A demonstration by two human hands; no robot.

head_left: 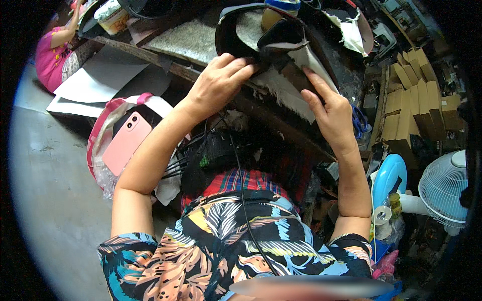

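Fingers (236, 65) of the left hand (216, 83) curl together and press down on the near edge of a black shoe upper (281, 40), pinching it against the table (196, 42). Fingers (314, 83) of the right hand (331, 113) lie straight and close together, flat against the pale lining (281, 90) that hangs from the upper's underside. The upper sits between the two hands, at the table edge, just beyond the fingertips. Past the fingertips stands a jar (278, 12) with a blue lid. Left of the left fingers, lower down, a pink phone (125, 143) lies in a pink-trimmed bag (103, 130) on the floor. Right of the right fingers are stacked cardboard boxes (416, 95), and below them a white fan (444, 190).
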